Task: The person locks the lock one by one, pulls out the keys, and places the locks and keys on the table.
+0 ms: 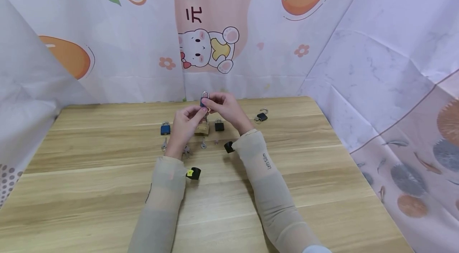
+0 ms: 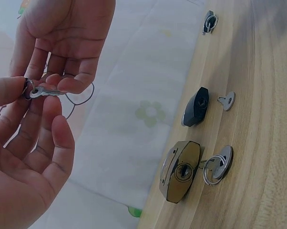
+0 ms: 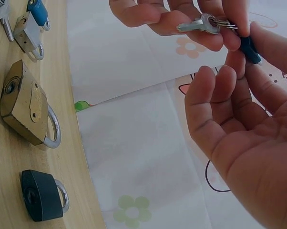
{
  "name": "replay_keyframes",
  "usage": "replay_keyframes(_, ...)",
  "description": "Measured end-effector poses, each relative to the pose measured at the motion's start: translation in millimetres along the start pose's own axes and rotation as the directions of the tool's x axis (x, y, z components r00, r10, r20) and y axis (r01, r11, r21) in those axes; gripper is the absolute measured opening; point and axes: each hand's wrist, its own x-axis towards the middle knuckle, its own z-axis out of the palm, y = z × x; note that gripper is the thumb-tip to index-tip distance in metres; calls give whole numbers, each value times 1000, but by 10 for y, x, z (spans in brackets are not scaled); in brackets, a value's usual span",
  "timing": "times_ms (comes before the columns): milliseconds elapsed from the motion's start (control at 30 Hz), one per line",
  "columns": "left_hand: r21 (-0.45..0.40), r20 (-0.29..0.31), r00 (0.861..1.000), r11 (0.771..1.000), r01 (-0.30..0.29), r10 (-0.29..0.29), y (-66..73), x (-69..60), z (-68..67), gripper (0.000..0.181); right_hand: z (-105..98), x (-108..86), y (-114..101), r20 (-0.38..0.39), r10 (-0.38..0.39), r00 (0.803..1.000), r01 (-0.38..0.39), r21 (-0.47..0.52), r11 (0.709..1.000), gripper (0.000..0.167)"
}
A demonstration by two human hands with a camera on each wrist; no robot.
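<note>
In the head view my right hand (image 1: 227,110) pinches a small blue padlock (image 1: 203,102) between thumb and fingers, its silver shackle pointing up. My left hand (image 1: 184,125) meets it from below, thumb and fingers pinching at its bottom end. A silver key (image 3: 199,25) on a small ring hangs by the left fingers in the right wrist view, close to the padlock's body. Seen from the left wrist, the key (image 2: 47,91) lies between the two hands. Whether another key sits in the padlock is hidden by the fingers.
On the wooden table (image 1: 107,189) stand another blue padlock (image 1: 165,128), a brass padlock (image 1: 202,129), a black padlock (image 1: 219,126) and a silver padlock (image 3: 27,33). Loose keys (image 1: 203,143) lie in front. A black padlock with raised shackle (image 1: 262,117) lies farther right.
</note>
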Motion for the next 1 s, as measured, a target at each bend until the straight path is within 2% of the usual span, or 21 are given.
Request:
replay_keyframes(233, 24, -9, 1000, 1000, 15, -15, 4, -2, 4, 31, -10, 5, 11, -2, -6, 1000, 6, -26, 1000, 22)
replay_keyframes(500, 15, -13, 999, 999, 29, -29, 5, -10, 4, 33, -2, 13, 22, -7, -8, 1000, 8, -26, 1000, 23)
replay_keyframes(600, 19, -14, 1000, 1000, 21, -21, -2, -9, 8, 28, -13, 26, 35, -75, -19, 997, 20, 14, 1000, 27)
replay_keyframes(767, 34, -11, 1000, 999, -3, 4, -14, -5, 14, 24, -72, 28, 22, -210, -21, 977, 42, 98, 994, 25)
replay_keyframes(1000, 31, -10, 1000, 999, 8, -8, -10, 0, 8, 26, -82, 17, -2, -180, -18, 983, 43, 137, 990, 18)
